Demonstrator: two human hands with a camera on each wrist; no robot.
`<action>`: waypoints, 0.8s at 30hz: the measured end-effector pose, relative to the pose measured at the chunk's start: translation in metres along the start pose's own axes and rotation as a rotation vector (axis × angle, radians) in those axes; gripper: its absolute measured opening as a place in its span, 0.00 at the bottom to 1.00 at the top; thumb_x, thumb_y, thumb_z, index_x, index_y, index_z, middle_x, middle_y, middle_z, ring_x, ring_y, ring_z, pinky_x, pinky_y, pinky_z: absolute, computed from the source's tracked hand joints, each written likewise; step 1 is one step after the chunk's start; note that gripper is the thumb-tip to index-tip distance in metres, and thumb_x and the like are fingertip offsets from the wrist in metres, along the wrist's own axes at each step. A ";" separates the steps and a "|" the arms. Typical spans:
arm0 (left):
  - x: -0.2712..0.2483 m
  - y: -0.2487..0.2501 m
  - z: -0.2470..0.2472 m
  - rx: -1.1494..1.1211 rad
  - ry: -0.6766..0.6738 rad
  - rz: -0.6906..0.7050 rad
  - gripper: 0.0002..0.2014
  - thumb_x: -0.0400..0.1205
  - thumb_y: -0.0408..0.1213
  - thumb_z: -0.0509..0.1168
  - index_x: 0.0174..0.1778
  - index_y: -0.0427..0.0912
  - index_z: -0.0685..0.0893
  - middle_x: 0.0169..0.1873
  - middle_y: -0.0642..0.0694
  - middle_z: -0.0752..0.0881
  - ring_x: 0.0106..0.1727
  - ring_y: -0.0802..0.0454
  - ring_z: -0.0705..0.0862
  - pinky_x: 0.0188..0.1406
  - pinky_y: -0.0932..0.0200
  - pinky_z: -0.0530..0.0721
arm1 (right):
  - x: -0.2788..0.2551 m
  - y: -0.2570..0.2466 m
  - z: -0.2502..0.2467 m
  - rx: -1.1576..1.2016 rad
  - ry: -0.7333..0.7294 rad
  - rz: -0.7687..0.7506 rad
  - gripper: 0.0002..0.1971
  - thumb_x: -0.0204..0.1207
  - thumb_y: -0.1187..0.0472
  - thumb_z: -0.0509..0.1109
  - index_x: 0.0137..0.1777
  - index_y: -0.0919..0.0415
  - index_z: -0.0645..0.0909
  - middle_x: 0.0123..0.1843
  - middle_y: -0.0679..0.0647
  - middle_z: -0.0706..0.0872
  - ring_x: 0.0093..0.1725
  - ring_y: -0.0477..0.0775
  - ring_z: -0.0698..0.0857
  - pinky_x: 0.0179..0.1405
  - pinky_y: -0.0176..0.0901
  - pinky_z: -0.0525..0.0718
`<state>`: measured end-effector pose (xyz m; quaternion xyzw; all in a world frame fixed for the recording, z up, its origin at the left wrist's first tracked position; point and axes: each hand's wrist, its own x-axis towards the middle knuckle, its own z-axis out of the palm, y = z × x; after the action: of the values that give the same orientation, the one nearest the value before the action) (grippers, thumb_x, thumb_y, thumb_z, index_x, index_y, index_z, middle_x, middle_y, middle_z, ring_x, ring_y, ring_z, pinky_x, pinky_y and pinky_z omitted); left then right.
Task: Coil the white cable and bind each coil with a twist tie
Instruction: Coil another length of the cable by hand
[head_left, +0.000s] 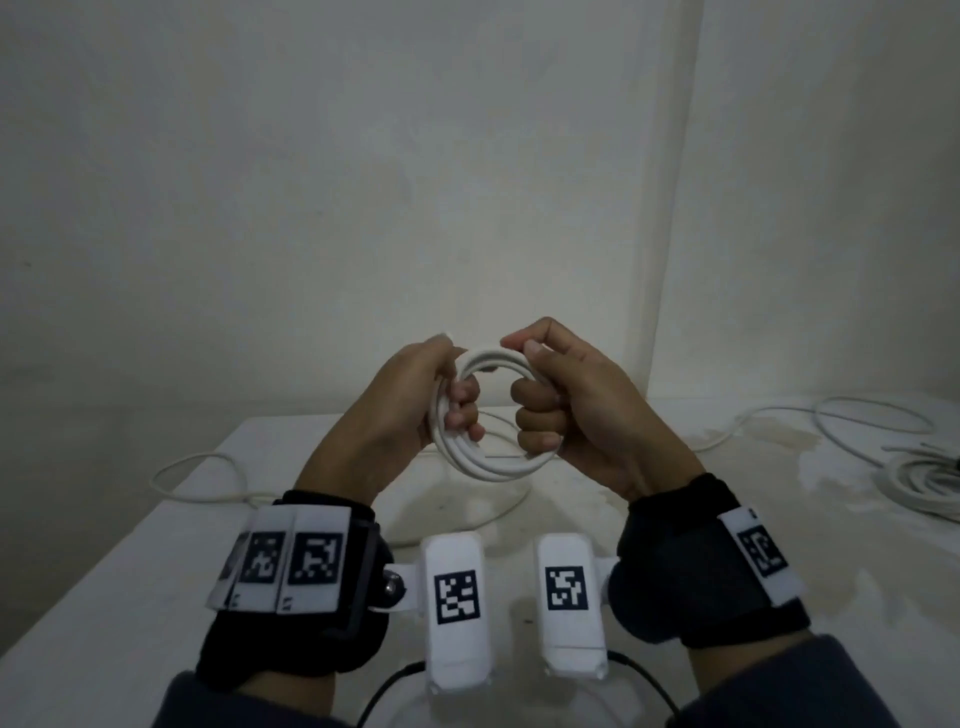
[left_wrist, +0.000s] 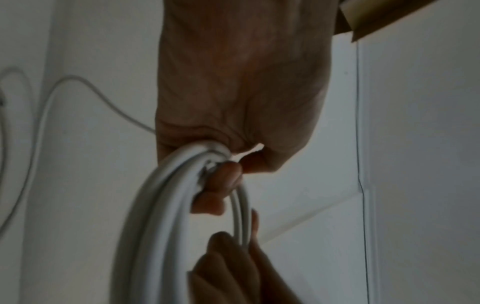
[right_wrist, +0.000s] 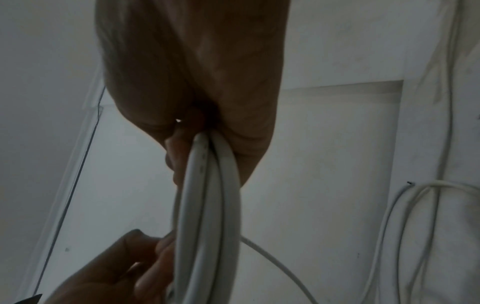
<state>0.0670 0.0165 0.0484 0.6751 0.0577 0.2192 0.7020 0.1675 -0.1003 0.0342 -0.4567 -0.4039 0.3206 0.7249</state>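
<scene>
While both fists are raised over the table (head_left: 130, 545), head view has the white cable coil (head_left: 488, 457) held upright between them: left hand (head_left: 410, 400) fingers curled round its left side, right hand (head_left: 566, 400) clenched round its right side; loose cable (head_left: 208, 462) trails on the table, more cable (head_left: 914, 483) far right. Left wrist: fingers (left_wrist: 226, 176) wrapped over bundled loops. Right wrist: palm closed tight on the strands (right_wrist: 207, 185), left hand below touching the coil
</scene>
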 end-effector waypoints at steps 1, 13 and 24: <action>-0.001 0.002 0.002 0.052 0.025 0.009 0.16 0.84 0.36 0.50 0.34 0.36 0.77 0.19 0.47 0.68 0.16 0.55 0.66 0.27 0.57 0.76 | -0.001 -0.001 0.000 -0.006 -0.034 0.001 0.12 0.88 0.61 0.51 0.46 0.56 0.74 0.22 0.46 0.59 0.18 0.43 0.57 0.17 0.31 0.62; -0.013 0.014 -0.003 0.454 0.130 0.428 0.23 0.80 0.53 0.64 0.25 0.40 0.75 0.12 0.53 0.68 0.12 0.56 0.66 0.19 0.65 0.68 | -0.009 -0.010 0.003 -0.042 -0.230 -0.056 0.27 0.82 0.61 0.59 0.81 0.45 0.62 0.29 0.59 0.77 0.28 0.53 0.77 0.40 0.51 0.83; -0.025 0.027 -0.013 0.741 0.130 0.557 0.21 0.71 0.58 0.62 0.21 0.46 0.78 0.10 0.53 0.72 0.12 0.60 0.70 0.16 0.65 0.71 | -0.009 -0.020 -0.001 -0.786 0.026 -0.376 0.09 0.77 0.49 0.70 0.42 0.53 0.79 0.57 0.52 0.86 0.62 0.49 0.84 0.66 0.50 0.77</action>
<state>0.0334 0.0185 0.0686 0.8551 -0.0074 0.4056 0.3230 0.1663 -0.1157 0.0495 -0.6203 -0.5623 -0.0007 0.5468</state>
